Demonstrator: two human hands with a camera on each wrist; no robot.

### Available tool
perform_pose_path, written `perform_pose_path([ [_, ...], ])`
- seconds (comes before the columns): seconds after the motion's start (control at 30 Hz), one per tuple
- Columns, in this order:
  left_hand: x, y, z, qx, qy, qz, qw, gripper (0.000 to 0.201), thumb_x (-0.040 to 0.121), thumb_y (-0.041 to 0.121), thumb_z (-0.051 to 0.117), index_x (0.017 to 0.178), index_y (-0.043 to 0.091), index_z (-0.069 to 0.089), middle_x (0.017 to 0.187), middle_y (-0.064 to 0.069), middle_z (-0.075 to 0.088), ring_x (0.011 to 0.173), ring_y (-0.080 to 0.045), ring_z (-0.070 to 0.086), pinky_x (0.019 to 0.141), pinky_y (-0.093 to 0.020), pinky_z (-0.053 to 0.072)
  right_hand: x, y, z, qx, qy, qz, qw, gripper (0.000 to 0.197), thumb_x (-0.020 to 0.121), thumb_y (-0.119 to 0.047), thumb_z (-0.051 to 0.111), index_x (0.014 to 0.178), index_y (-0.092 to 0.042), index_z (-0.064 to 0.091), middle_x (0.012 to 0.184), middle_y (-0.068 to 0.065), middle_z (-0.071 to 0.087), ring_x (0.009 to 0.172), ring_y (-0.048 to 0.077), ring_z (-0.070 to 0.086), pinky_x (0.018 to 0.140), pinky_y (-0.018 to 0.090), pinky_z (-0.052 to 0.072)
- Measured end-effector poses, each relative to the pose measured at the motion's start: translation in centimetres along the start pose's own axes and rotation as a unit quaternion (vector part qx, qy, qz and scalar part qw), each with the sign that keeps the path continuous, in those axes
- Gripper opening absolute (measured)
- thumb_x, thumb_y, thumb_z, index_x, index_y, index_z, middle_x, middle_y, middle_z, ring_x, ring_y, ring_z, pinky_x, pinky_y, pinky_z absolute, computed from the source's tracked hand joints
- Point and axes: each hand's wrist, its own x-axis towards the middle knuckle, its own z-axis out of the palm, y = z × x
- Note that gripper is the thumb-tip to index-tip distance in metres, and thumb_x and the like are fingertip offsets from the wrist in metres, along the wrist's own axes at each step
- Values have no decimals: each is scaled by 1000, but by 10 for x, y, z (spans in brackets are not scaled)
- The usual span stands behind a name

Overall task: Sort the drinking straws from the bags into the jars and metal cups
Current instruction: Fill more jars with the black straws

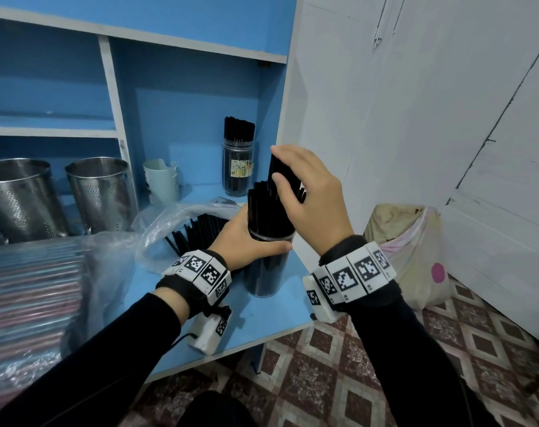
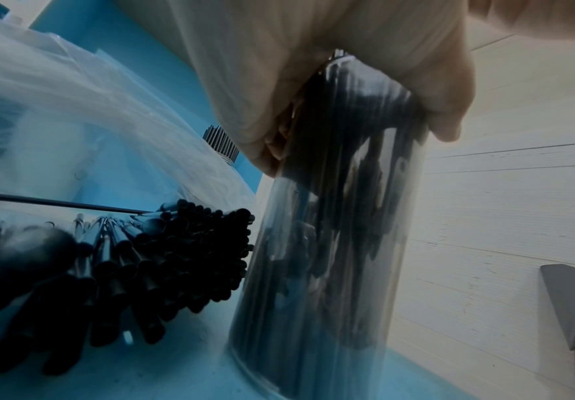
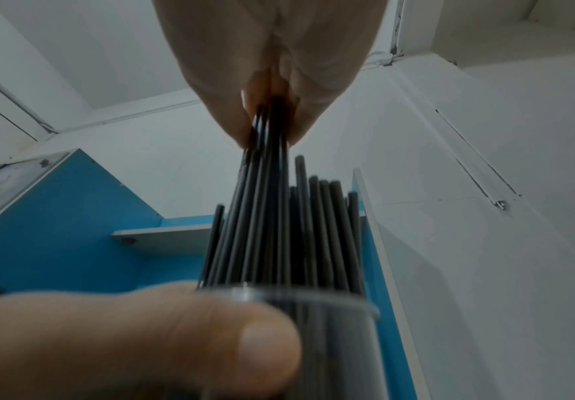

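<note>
Two hands on clear jar (image 1: 266,266): left hand (image 1: 246,238) wraps rim; only right wrist view shows right hand (image 3: 272,81) pinching black straws (image 3: 265,173) at 12 o'clock

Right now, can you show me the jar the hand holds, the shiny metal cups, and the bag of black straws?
Clear straw-filled jar (image 1: 266,272): head view, lower wall.
Perforated metal cups (image 1: 100,195): head view, right cup's side.
Clear plastic bag of black straws (image 1: 157,229): head view, crumpled film.
</note>
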Motion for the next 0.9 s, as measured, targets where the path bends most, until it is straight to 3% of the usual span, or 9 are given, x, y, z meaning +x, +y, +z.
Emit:
perform_pose_path([
  [0.13,0,1,0,1,1,4,1000,82,58,40,92,128,28,51,118,15,66,111,1,60,100,-35,50,0,1,-3,4,-12,2,1000,35,93,-5,60,127,-1,60,129,9,61,123,17,54,108,19,37],
  [0.27,0,1,0,2,-1,5,1000,82,59,39,92,129,28,51,118,15,66,112,0,60,101,-36,49,0,2,-5,-8,-12,10,1000,34,93,-6,60,127,-2,60,130,9,61,126,20,54,109,29,39],
  [0.43,1,2,1,-2,-7,20,1000,77,60,40,91,126,27,53,116,12,68,111,-4,62,98,-37,52,-8,0,6,-7,9,15,1000,31,93,-5,60,123,-2,63,129,9,62,123,19,57,108,23,39],
  [0.57,0,3,2,-23,-6,31,999,73,58,42,89,121,30,55,110,14,70,106,-2,65,87,-26,53,-18,3,19,-6,-7,38,999,32,93,-6,60,124,-3,63,135,8,59,125,18,56,108,26,41],
  [0.67,0,1,2,-33,-2,25,999,78,57,42,88,126,31,52,113,14,69,108,-1,64,89,-26,53,-30,8,24,-16,-5,43,999,32,92,-7,61,124,-4,64,136,7,58,123,19,57,107,29,43],
  [0.9,-1,-1,3,-41,-1,17,999,80,56,40,84,128,32,51,113,12,68,105,1,64,86,-20,51,-45,11,25,-36,34,21,999,22,85,-1,65,106,-1,73,116,10,69,107,24,63,102,24,43],
])
